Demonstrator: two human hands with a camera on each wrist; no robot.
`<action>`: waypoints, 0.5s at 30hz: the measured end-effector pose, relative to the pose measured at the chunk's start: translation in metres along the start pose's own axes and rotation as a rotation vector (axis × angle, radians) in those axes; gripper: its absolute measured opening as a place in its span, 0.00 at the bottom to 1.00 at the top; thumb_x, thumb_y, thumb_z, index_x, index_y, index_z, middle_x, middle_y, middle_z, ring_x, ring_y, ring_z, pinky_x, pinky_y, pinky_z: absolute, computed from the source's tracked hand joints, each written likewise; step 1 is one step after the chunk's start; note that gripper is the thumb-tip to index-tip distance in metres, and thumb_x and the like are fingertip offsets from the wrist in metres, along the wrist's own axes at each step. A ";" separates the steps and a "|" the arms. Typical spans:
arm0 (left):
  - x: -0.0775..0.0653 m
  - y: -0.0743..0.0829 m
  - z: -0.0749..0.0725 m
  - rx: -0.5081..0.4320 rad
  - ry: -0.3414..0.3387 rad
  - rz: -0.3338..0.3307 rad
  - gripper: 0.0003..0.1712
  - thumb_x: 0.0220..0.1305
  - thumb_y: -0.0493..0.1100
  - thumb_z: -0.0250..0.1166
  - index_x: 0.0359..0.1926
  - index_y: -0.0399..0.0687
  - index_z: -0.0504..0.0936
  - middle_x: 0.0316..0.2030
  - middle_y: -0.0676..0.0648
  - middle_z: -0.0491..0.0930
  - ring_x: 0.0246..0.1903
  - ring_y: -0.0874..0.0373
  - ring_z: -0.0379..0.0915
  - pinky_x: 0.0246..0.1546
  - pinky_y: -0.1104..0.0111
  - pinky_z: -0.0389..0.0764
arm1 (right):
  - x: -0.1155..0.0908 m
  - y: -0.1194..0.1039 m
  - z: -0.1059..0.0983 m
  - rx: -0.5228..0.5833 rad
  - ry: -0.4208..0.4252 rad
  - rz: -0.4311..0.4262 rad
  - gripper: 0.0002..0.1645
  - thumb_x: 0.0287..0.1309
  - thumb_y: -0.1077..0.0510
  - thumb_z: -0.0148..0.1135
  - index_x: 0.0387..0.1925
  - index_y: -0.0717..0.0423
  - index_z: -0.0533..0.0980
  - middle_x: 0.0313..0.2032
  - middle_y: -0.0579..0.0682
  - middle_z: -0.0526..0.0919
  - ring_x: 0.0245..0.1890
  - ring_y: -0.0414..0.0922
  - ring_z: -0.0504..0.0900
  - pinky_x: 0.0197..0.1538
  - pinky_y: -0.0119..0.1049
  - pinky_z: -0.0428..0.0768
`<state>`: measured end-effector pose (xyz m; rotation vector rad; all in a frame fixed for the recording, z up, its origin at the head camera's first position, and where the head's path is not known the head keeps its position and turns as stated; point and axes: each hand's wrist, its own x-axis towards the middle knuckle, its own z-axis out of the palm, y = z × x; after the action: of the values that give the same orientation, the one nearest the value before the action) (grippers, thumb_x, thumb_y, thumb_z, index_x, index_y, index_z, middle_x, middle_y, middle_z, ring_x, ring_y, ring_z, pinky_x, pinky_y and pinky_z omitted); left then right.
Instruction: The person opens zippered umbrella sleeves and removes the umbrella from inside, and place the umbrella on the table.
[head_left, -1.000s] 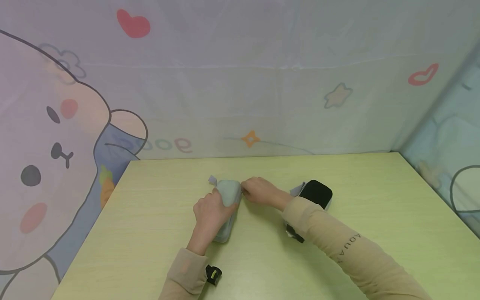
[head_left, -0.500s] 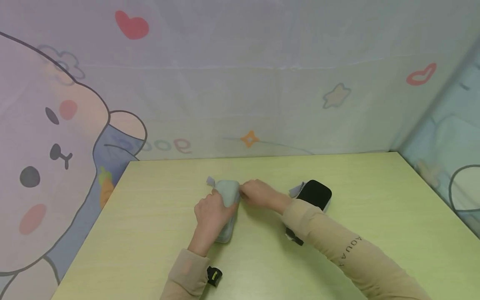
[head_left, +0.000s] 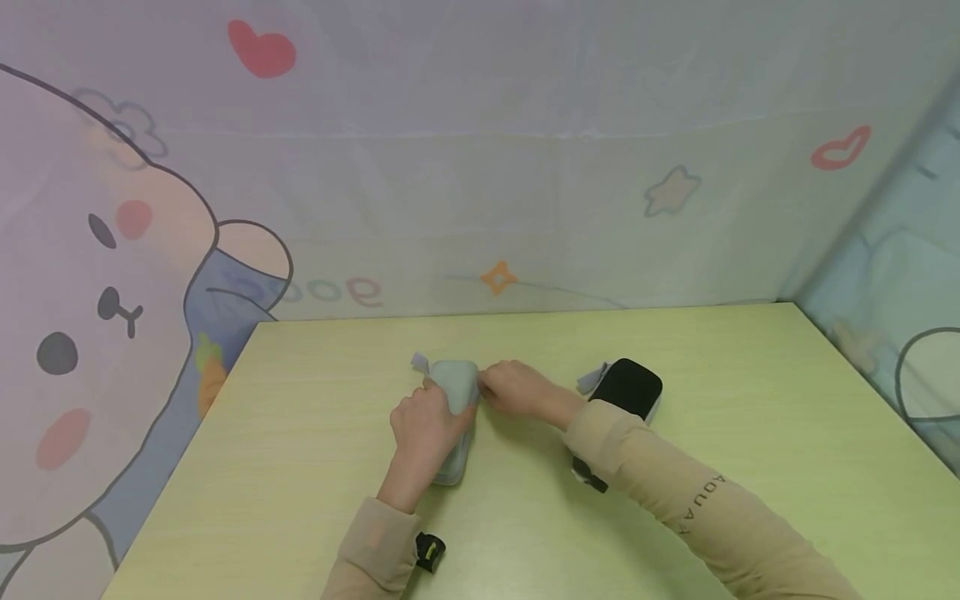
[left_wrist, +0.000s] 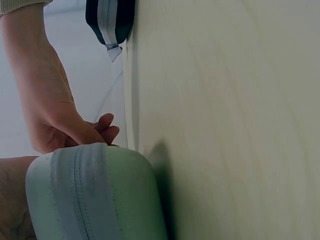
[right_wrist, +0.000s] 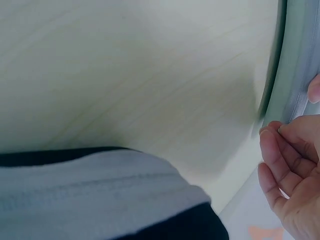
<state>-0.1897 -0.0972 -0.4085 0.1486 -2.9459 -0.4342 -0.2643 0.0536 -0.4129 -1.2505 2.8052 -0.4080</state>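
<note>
One printed cloth (head_left: 487, 167), with hearts, stars and a cartoon bear, hangs behind a pale yellow-green table (head_left: 262, 467). The right sleeve (head_left: 697, 492) crosses over a black case (head_left: 628, 387) and hides part of it; the left sleeve (head_left: 375, 546) comes in at the near edge. A light green case (head_left: 455, 379) lies near the middle of the table, to the left of the black one and apart from it. The left hand (head_left: 423, 429) grips the green case from above, thumb along its right side. The right hand (head_left: 517, 387) is at the far right corner, thumb and fingertips narrowed to a pinch at the zip (left_wrist: 77, 185); the piece between them is hidden. A small black object (head_left: 430, 552) shows beside the left sleeve. A grey tab (head_left: 420, 362) sticks out at the green case's far left corner
</note>
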 end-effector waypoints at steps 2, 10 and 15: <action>0.000 0.001 0.000 0.001 0.000 0.000 0.39 0.54 0.61 0.66 0.48 0.26 0.75 0.29 0.37 0.81 0.25 0.46 0.78 0.21 0.61 0.73 | -0.001 0.001 0.000 0.002 -0.002 0.004 0.13 0.60 0.69 0.53 0.21 0.57 0.73 0.18 0.44 0.70 0.19 0.36 0.62 0.25 0.24 0.62; -0.003 0.002 -0.001 -0.015 -0.024 0.026 0.43 0.56 0.61 0.65 0.55 0.24 0.72 0.34 0.34 0.81 0.29 0.43 0.80 0.24 0.58 0.77 | -0.004 0.000 -0.001 -0.015 0.018 0.009 0.13 0.58 0.69 0.54 0.20 0.57 0.72 0.18 0.44 0.69 0.19 0.37 0.62 0.25 0.26 0.62; -0.015 -0.011 -0.003 -0.086 -0.111 0.129 0.48 0.58 0.58 0.66 0.67 0.29 0.62 0.51 0.29 0.75 0.38 0.39 0.80 0.31 0.53 0.79 | -0.003 -0.002 -0.001 -0.005 0.000 0.054 0.12 0.58 0.68 0.55 0.20 0.56 0.72 0.18 0.44 0.67 0.19 0.38 0.62 0.24 0.27 0.61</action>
<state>-0.1734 -0.1064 -0.4107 -0.0776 -3.0150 -0.5660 -0.2607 0.0543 -0.4117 -1.1722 2.8345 -0.3982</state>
